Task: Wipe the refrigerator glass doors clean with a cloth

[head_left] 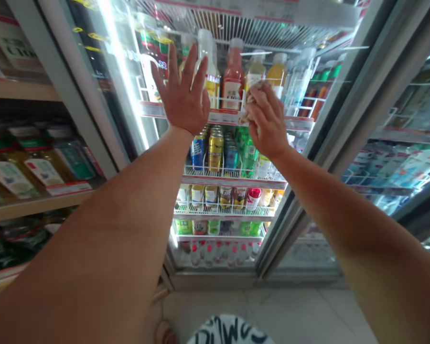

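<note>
My left hand (184, 98) is spread flat with its fingers apart, raised in front of the upper shelf of a drinks fridge and seemingly against its glass door. Nothing is in it. My right hand (268, 114) grips a crumpled beige cloth (250, 98), bunched under the fingers at the level of the same shelf. Between the two hands, behind the glass, stands a pink-red drink bottle (232, 76). A yellow-labelled bottle (212, 86) shows just right of my left fingers, and an orange juice bottle (277, 71) is above my right hand.
Lower wire shelves hold gold cans (215, 148), green bottles (249, 150) and small water bottles (209, 255). A metal door frame (329, 143) runs down the right side. Wooden shelves (39, 205) with bottles stand at left. Pale floor tiles (290, 310) lie below.
</note>
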### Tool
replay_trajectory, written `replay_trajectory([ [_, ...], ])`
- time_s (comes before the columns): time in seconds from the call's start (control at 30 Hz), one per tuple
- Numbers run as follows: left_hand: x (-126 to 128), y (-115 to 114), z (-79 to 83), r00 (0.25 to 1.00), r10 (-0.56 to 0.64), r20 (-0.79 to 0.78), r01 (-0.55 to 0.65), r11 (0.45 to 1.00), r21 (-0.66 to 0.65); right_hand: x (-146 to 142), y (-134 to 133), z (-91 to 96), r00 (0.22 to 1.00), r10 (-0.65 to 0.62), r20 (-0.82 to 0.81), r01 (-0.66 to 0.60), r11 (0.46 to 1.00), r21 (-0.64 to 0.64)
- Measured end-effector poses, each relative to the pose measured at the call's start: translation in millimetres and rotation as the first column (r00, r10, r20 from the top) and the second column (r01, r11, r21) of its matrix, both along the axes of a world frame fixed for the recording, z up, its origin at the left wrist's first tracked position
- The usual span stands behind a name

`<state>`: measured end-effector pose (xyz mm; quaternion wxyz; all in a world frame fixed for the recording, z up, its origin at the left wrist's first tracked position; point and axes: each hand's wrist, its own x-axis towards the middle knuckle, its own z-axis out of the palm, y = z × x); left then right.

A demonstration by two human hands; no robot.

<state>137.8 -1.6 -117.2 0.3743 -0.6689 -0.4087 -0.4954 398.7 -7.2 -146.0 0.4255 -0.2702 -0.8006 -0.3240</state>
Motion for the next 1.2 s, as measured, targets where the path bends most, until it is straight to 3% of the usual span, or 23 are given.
replay_trajectory([
  [0.1, -1.2, 1.5, 1.3, 0.994, -0.08, 0.071, 0.084, 0.995, -0.053, -4.0, -4.5, -8.2, 0.987, 0.026, 0.156, -0.02, 0.999, -0.041],
  [0.17, -1.6, 5.9, 0.8, 0.994, -0.081, 0.069, 0.084, 0.996, -0.043, -4.1, -2.1, -0.8, 0.979, 0.039, 0.201, -0.028, 0.998, -0.06],
  [0.27, -1.1, 12.5, -1.7, 1.0, -0.005, 0.006, 0.004, 0.999, 0.04, -5.2, 7.2, 14.9, 0.995, 0.033, 0.093, -0.031, 0.999, -0.025],
  [0.37, -0.6, 15.8, -3.9, 0.999, 0.05, -0.007, -0.049, 0.995, 0.092, -11.3, 12.4, 9.4, 1.0, 0.028, -0.012, -0.027, 0.999, 0.02],
  [0.47, -0.6, 17.5, -3.9, 0.997, 0.072, -0.02, -0.07, 0.994, 0.083, -16.2, 11.5, -5.5, 0.984, 0.047, 0.17, -0.045, 0.999, -0.016],
  [0.57, 0.6, 20.3, -2.4, 0.995, 0.099, 0.008, -0.099, 0.993, 0.063, -16.0, 12.5, 1.8, 0.957, 0.056, 0.284, -0.048, 0.998, -0.032],
  [0.67, 2.7, 22.4, -0.6, 0.993, 0.11, 0.049, -0.111, 0.994, 0.011, -19.0, 14.5, 21.3, 0.997, 0.018, 0.071, -0.022, 0.999, 0.05],
  [0.73, 3.3, 22.0, 0.1, 0.991, 0.128, 0.044, -0.128, 0.992, -0.001, -25.6, 12.3, 23.3, 0.998, -0.008, -0.056, 0.014, 0.996, 0.093],
  [0.87, 1.4, 16.2, -0.5, 0.994, 0.112, 0.018, -0.112, 0.993, 0.037, -38.0, 3.5, 4.3, 0.994, -0.02, 0.108, 0.017, 0.999, 0.035],
  [0.97, -1.0, 11.1, -2.0, 0.998, 0.059, -0.012, -0.058, 0.995, 0.087, -35.2, 5.7, 9.7, 0.972, 0.004, 0.237, 0.0, 1.0, -0.015],
  [1.03, -1.6, 10.0, -2.8, 0.997, 0.067, -0.032, -0.063, 0.991, 0.119, -29.4, 11.4, 24.1, 0.985, -0.011, 0.17, 0.009, 1.0, 0.013],
  [1.1, -1.1, 12.0, -3.1, 0.995, 0.088, -0.041, -0.082, 0.988, 0.133, -24.5, 16.2, 33.5, 0.999, -0.048, 0.004, 0.047, 0.997, 0.065],
  [1.17, -0.3, 16.7, -3.0, 0.994, 0.106, -0.02, -0.103, 0.986, 0.129, -22.0, 16.9, 30.1, 0.996, -0.071, -0.061, 0.077, 0.993, 0.09],
  [1.2, -0.1, 19.5, -3.0, 0.994, 0.105, -0.001, -0.104, 0.987, 0.126, -21.5, 15.6, 24.4, 0.997, -0.072, -0.014, 0.073, 0.994, 0.086],
])
